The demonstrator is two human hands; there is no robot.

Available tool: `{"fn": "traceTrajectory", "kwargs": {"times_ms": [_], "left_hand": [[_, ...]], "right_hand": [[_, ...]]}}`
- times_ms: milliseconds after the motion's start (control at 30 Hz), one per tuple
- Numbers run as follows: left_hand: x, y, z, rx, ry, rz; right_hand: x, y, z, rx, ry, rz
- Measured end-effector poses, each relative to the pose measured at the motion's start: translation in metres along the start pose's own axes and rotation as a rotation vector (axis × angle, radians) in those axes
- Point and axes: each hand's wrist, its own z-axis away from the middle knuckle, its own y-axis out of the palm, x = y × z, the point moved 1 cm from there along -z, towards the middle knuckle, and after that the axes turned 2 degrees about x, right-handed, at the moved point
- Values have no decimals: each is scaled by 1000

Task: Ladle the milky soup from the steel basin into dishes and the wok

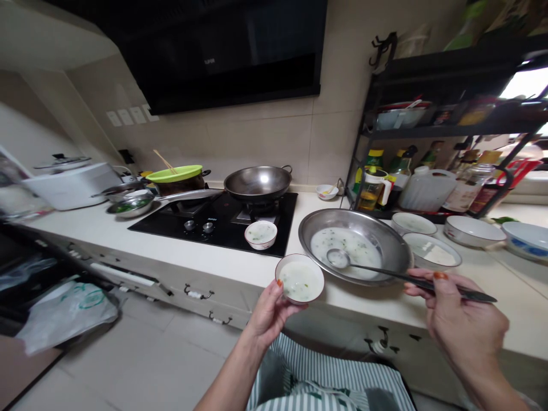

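Note:
In my left hand (270, 311) is a small bowl (300, 278) of white soup with green bits, held by thumb and fingers in front of the counter edge. My right hand (466, 314) grips the dark handle of a ladle (340, 258). The ladle's head lies over the wide metal basin (310, 231), at the surface of the same milky soup (349, 242). Left of the basin, a filled soup bowl (261, 234) stands on the front corner of the black stove.
A wok (258, 181) sits on the stove (192, 225). Several bowls (474, 231) line the counter right of the basin, below a black rack (445, 128) with bottles. A green-rimmed pot (175, 174) and a pan (131, 205) stand left. Drawer handles (199, 294) jut out below.

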Motion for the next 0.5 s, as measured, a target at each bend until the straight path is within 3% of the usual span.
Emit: {"fn": "traceTrajectory", "kwargs": {"times_ms": [500], "left_hand": [[1, 0, 0, 5, 3, 0]], "right_hand": [[3, -2, 0, -13, 12, -31]]}}
